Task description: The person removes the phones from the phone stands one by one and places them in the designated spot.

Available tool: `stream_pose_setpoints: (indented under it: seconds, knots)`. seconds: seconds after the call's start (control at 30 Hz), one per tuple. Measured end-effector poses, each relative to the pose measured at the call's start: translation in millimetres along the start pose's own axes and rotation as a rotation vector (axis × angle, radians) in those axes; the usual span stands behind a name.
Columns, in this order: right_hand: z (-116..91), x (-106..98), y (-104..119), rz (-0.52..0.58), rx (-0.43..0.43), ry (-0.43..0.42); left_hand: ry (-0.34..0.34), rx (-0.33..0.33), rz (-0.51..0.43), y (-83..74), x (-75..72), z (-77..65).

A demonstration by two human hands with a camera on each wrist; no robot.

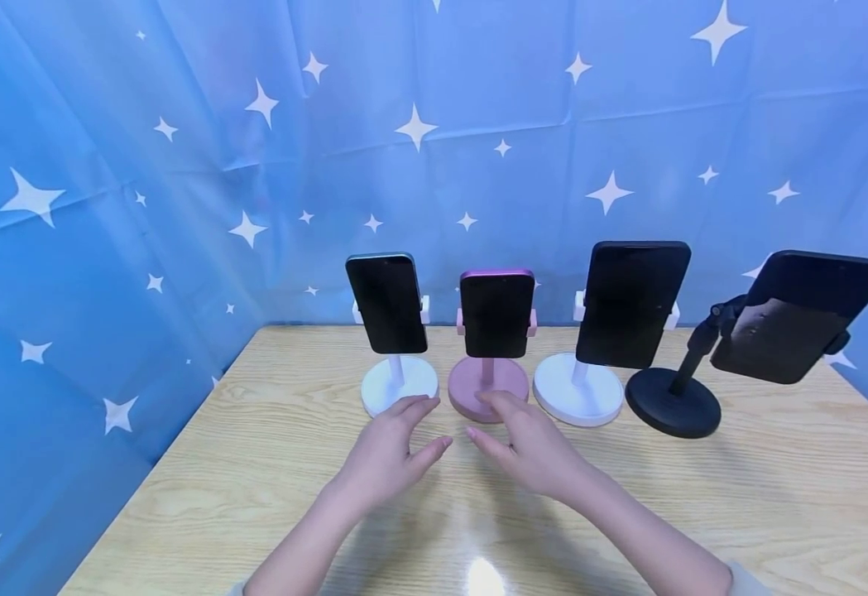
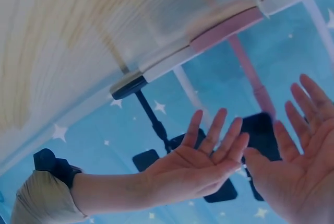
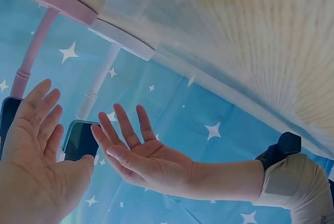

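In the head view my left hand and right hand hover apart above the table, fingers extended, holding nothing. Nearest them is a pink phone stand bearing a phone with a pink edge. The right fingertips overlap its base in that view; the wrist views show them clear of it. To the left, a white phone stand carries a dark-screened phone. Close up, the left hand shows its palm in the left wrist view, as does the right hand in the right wrist view.
Right of the pink stand, another white phone stand holds a larger phone. Beyond it, a black phone stand holds a tilted phone. The wooden table meets a blue star-patterned curtain behind.
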State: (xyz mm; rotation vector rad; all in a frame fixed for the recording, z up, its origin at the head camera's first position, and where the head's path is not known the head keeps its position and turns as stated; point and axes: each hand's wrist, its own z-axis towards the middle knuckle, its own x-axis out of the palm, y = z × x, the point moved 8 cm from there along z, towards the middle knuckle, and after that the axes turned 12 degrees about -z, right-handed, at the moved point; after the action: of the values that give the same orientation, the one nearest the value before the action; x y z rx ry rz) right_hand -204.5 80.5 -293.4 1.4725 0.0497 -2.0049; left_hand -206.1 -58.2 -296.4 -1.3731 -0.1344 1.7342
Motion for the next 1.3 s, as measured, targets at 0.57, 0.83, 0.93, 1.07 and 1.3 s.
stream_pose_setpoints:
  seconds: [0.57,0.83,0.93,1.07,1.3]
  knots:
    - [16,10,7,0.142,0.066,0.077,-0.152,-0.114,-0.091,20.8,-30.5,-0.4]
    - [26,15,14,0.24,0.099,0.086,-0.19,-0.165,-0.132,29.8,-37.1,0.0]
    - [29,17,16,0.227,0.109,0.089,-0.218,-0.179,-0.138,32.6,-41.7,0.5]
    - [30,18,18,0.229,0.125,0.09,-0.255,-0.17,-0.136,33.5,-47.9,2.3]
    - [35,19,19,0.259,0.173,0.089,-0.293,-0.176,-0.205,39.0,-50.6,2.2]
